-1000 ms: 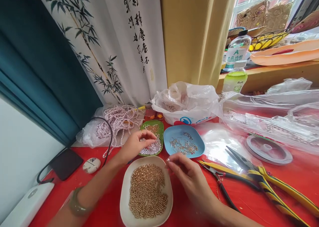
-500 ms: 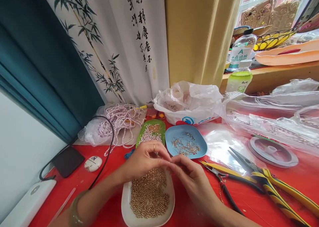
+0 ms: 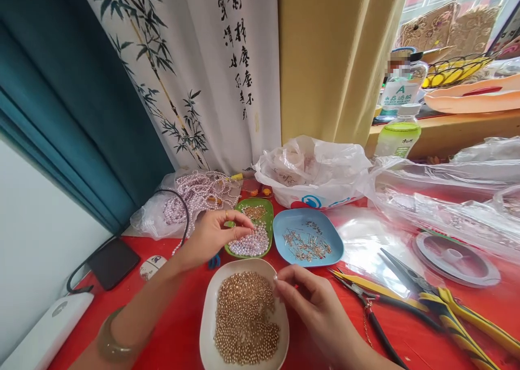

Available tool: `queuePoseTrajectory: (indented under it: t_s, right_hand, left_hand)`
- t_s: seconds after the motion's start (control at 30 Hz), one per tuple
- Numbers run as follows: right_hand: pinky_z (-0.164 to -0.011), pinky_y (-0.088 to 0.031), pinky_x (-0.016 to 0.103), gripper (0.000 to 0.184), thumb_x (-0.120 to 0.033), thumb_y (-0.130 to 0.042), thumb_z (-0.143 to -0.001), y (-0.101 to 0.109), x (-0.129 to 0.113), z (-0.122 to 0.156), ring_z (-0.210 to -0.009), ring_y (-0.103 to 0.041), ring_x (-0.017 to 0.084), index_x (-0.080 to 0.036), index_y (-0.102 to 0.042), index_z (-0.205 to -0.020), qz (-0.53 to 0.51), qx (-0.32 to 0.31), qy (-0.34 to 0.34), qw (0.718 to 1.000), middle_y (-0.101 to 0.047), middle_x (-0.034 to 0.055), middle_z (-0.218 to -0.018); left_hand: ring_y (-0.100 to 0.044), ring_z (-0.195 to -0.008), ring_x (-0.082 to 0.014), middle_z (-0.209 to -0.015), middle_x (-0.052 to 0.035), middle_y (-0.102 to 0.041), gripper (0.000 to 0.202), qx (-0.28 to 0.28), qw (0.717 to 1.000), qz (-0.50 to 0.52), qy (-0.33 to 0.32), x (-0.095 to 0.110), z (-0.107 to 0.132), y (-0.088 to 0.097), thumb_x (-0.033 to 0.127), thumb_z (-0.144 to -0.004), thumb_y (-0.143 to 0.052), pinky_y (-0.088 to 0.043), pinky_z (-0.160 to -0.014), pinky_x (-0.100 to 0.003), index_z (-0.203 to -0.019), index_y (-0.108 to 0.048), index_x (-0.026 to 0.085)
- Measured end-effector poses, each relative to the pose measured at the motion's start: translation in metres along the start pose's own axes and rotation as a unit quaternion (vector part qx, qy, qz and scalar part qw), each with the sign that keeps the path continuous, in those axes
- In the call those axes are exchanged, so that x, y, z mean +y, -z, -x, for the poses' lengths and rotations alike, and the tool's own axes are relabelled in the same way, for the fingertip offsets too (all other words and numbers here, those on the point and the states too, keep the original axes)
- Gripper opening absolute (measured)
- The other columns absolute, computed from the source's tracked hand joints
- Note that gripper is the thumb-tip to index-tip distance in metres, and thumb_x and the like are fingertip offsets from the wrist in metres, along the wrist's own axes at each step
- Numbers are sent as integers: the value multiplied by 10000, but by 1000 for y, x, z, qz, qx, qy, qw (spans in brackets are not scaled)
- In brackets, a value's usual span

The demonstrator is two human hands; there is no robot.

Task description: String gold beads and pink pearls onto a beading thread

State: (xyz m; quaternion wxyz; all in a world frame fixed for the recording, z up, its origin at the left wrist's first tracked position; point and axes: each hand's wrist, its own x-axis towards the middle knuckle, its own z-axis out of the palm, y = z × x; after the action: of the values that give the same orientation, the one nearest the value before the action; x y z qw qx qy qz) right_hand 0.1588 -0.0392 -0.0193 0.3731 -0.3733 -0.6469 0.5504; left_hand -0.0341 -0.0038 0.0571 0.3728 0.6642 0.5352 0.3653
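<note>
My left hand (image 3: pixel 217 232) reaches over the green tray (image 3: pixel 270 242), thumb and forefinger pinched at the tray's bead contents. Whatever lies between those fingertips is too small to make out. Pale pink-white beads (image 3: pixel 252 241) fill the tray's near part, with small gold beads (image 3: pixel 254 213) behind them. My right hand (image 3: pixel 304 294) is closed in a pinch on a small white bead (image 3: pixel 275 277), at the right rim of the white tray (image 3: pixel 208 310). That white tray holds a heap of gold beads (image 3: pixel 244 316).
A blue tray (image 3: pixel 284 218) with metal pins sits behind my right hand. To the right lie yellow-handled pliers (image 3: pixel 442 310), dark-handled pliers (image 3: pixel 377 316) and a clear spool (image 3: pixel 455 256). Pearl strands (image 3: pixel 182 202), a black cable (image 3: pixel 187 218) and plastic bags (image 3: pixel 312 169) stand farther back.
My left hand has parted from the right and moved up and left to the green tray. The right hand stays pinched by the white tray, where a small white bead now shows.
</note>
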Motion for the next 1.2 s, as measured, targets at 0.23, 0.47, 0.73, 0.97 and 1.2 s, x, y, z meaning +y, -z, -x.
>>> queuePoseTrajectory:
  t_s: [0.23, 0.47, 0.73, 0.97, 1.2]
  right_hand:
    - [-551, -418, 225, 167, -261, -485, -816, -3, 3, 3, -607, -541, 127, -161, -564, -709, 8, -40, -4, 999, -598, 16, -659]
    - [-531, -411, 220, 141, -197, -493, -797, -3, 0, 4, -575, -539, 119, -155, -580, -695, 25, -48, 14, 998, -608, 14, -636]
    - [-531, -414, 223, 141, -164, -485, -792, -3, 1, 5, -572, -545, 122, -143, -587, -698, 31, -52, 28, 998, -620, 24, -637]
    - [-547, -427, 238, 163, -248, -487, -803, -1, 2, 5, -596, -536, 130, -156, -573, -700, -13, -29, -7, 999, -598, 23, -644]
    - [-536, -402, 223, 180, -322, -500, -784, 3, -3, 1, -594, -504, 120, -185, -545, -676, -73, 36, -31, 996, -545, -11, -636]
  left_hand:
    - [-564, -723, -154, -790, -28, -653, 95, -39, 998, -58, 6, -4, -17, -26, 212, -702, -570, -424, -656, -271, -753, -640, 173]
    - [-524, -751, -181, -749, -32, -585, 146, -125, 953, -260, -96, -11, -41, -62, 132, -681, -548, -401, -721, -325, -748, -660, 197]
    - [-514, -730, -190, -777, -47, -527, 192, -149, 917, -356, -100, -17, -52, -67, 126, -690, -516, -401, -698, -334, -786, -663, 205]
    - [-531, -727, -175, -726, -21, -596, 85, -103, 971, -203, -73, -13, -42, -51, 187, -663, -598, -413, -682, -305, -734, -645, 185]
    - [-542, -798, -175, -782, -25, -626, 102, -121, 974, -184, -58, -15, 3, -29, 182, -733, -545, -397, -745, -312, -725, -645, 200]
